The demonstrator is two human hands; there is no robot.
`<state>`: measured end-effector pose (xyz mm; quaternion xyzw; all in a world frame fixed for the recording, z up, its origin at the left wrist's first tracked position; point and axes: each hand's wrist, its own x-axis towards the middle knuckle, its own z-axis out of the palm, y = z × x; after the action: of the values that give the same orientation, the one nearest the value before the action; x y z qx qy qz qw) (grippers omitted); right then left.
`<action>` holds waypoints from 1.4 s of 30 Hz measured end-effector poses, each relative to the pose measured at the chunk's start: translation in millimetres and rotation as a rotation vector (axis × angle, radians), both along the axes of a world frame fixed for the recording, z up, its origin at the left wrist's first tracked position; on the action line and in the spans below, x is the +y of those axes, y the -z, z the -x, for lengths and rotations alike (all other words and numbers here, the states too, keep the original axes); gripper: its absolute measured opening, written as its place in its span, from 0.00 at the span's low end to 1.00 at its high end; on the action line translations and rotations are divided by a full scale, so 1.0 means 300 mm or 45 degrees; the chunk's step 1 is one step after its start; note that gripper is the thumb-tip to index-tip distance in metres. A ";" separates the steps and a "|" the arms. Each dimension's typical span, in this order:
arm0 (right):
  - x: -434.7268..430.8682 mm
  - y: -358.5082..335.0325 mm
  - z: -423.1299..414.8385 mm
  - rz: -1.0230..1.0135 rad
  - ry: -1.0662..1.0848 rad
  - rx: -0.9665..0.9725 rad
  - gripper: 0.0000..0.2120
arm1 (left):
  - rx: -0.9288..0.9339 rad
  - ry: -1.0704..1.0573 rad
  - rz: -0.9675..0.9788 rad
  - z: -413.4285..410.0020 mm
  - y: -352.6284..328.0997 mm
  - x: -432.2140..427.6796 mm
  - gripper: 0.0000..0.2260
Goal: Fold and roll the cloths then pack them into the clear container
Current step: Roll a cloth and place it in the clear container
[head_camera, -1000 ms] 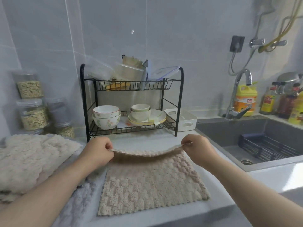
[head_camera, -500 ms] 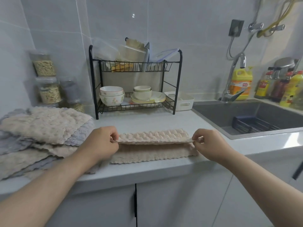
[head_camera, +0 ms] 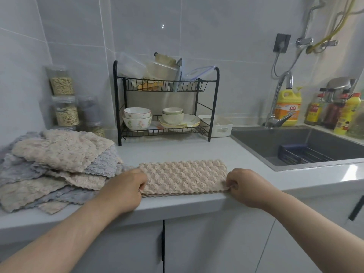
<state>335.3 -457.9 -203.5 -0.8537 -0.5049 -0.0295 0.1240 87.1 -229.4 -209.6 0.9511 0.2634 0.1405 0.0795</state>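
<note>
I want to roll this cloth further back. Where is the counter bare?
Bare: the counter between rack, folded cloth and sink. Crowded: left, with cloth pile and jars; front edge, where left hand and right hand hold the cloth.

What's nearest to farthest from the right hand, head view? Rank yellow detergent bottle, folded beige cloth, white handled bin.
1. Folded beige cloth: pinched by the right hand.
2. White handled bin: back left, beside the dish rack.
3. Yellow detergent bottle: behind the sink, right.

Single head-worn wide-angle view, facing forward and down, close over the countertop [head_camera: 177, 150] edge, tiled wall [head_camera: 216, 36] behind
</note>
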 end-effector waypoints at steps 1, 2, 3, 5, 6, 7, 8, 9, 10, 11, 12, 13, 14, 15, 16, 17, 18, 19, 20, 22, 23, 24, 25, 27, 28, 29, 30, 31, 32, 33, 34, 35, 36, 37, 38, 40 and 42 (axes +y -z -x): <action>0.002 -0.003 0.002 0.029 0.002 0.005 0.10 | 0.007 0.001 -0.017 -0.003 -0.001 -0.001 0.12; 0.006 -0.009 0.007 0.040 0.015 0.025 0.11 | 0.023 0.005 -0.029 -0.004 0.001 0.000 0.12; 0.011 -0.021 0.015 0.025 0.048 0.070 0.10 | 0.043 0.011 -0.022 -0.005 0.002 0.002 0.12; 0.031 -0.042 0.016 -0.146 0.230 0.299 0.07 | 0.046 0.023 0.075 -0.004 0.003 0.007 0.09; 0.044 -0.054 0.007 -0.274 0.363 0.468 0.05 | 0.019 0.033 0.134 -0.005 0.005 0.012 0.07; 0.060 -0.066 -0.005 -0.406 0.495 0.673 0.05 | -0.022 0.045 0.177 -0.006 0.008 0.017 0.07; 0.079 -0.076 -0.021 -0.515 0.604 0.906 0.05 | -0.066 0.056 0.205 -0.007 0.014 0.022 0.07; 0.097 -0.086 -0.031 -0.576 0.675 1.129 0.07 | -0.114 0.061 0.221 -0.008 0.022 0.027 0.09; 0.113 -0.097 -0.034 -0.604 0.708 1.308 0.10 | -0.157 0.056 0.228 -0.010 0.030 0.029 0.10; 0.132 -0.103 -0.041 -0.630 0.727 1.452 0.13 | -0.193 0.049 0.221 -0.011 0.036 0.030 0.10; 0.150 -0.107 -0.049 -0.657 0.735 1.569 0.15 | -0.218 0.043 0.209 -0.012 0.041 0.030 0.10; 0.169 -0.107 -0.054 -0.647 0.752 1.674 0.16 | -0.234 0.041 0.206 -0.013 0.044 0.030 0.10; 0.184 -0.108 -0.052 -0.595 0.770 1.738 0.16 | -0.240 0.041 0.217 -0.011 0.047 0.030 0.09; 0.196 -0.110 -0.046 -0.534 0.783 1.751 0.14 | -0.248 0.041 0.228 -0.008 0.048 0.029 0.08; 0.201 -0.111 -0.042 -0.480 0.780 1.678 0.11 | -0.255 0.036 0.235 -0.004 0.047 0.030 0.07; 0.207 -0.109 -0.045 -0.454 0.750 1.538 0.08 | -0.271 0.029 0.233 -0.001 0.044 0.028 0.07; 0.213 -0.105 -0.051 -0.473 0.682 1.404 0.06 | -0.287 0.025 0.213 -0.003 0.039 0.028 0.10; 0.216 -0.103 -0.056 -0.522 0.597 1.343 0.07 | -0.301 0.037 0.180 -0.012 0.029 0.026 0.15; 0.212 -0.106 -0.056 -0.572 0.509 1.359 0.11 | -0.301 0.058 0.158 -0.031 0.013 0.020 0.19; 0.199 -0.112 -0.056 -0.658 0.367 1.456 0.22 | -0.227 0.119 0.172 -0.097 -0.026 0.003 0.26; 0.193 -0.112 -0.062 -0.689 0.337 1.483 0.25 | -0.150 0.150 0.177 -0.142 -0.038 -0.004 0.30; 0.187 -0.112 -0.070 -0.699 0.323 1.487 0.27 | -0.049 0.174 0.167 -0.192 -0.044 -0.013 0.34; 0.181 -0.110 -0.077 -0.708 0.315 1.477 0.29 | 0.069 0.189 0.151 -0.241 -0.046 -0.025 0.38; 0.166 -0.114 -0.092 -0.736 0.308 1.441 0.31 | 0.305 0.190 0.140 -0.326 -0.039 -0.046 0.43; 0.158 -0.117 -0.105 -0.757 0.316 1.420 0.32 | 0.386 0.181 0.141 -0.363 -0.032 -0.056 0.44; 0.148 -0.120 -0.118 -0.781 0.319 1.400 0.32 | 0.438 0.175 0.140 -0.394 -0.026 -0.065 0.45; 0.137 -0.125 -0.130 -0.801 0.317 1.388 0.32 | 0.467 0.175 0.137 -0.422 -0.021 -0.075 0.46; 0.128 -0.130 -0.143 -0.819 0.316 1.383 0.32 | 0.482 0.174 0.133 -0.447 -0.017 -0.084 0.46; 0.121 -0.136 -0.157 -0.824 0.320 1.374 0.31 | 0.486 0.167 0.134 -0.470 -0.011 -0.091 0.46; 0.115 -0.140 -0.170 -0.825 0.325 1.366 0.31 | 0.484 0.156 0.139 -0.488 -0.005 -0.098 0.46; 0.112 -0.142 -0.179 -0.825 0.333 1.353 0.31 | 0.474 0.144 0.146 -0.503 0.001 -0.103 0.46; 0.111 -0.144 -0.187 -0.832 0.347 1.329 0.31 | 0.459 0.137 0.152 -0.515 0.001 -0.109 0.47; 0.112 -0.147 -0.194 -0.839 0.365 1.301 0.31 | 0.434 0.141 0.153 -0.521 -0.003 -0.115 0.47; 0.116 -0.153 -0.199 -0.843 0.377 1.265 0.31 | 0.399 0.156 0.145 -0.518 -0.009 -0.118 0.47; 0.121 -0.160 -0.202 -0.838 0.384 1.215 0.30 | 0.351 0.181 0.130 -0.507 -0.017 -0.114 0.47; 0.130 -0.185 -0.204 -0.813 0.404 1.055 0.28 | 0.228 0.230 0.072 -0.455 -0.032 -0.078 0.43; 0.139 -0.214 -0.201 -0.797 0.422 0.841 0.23 | 0.151 0.201 -0.002 -0.378 -0.031 -0.004 0.38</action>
<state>395.5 -416.3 -139.3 -0.8080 -0.2627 0.0730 0.5223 200.5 -230.4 -200.4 0.9756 0.1918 0.0774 0.0738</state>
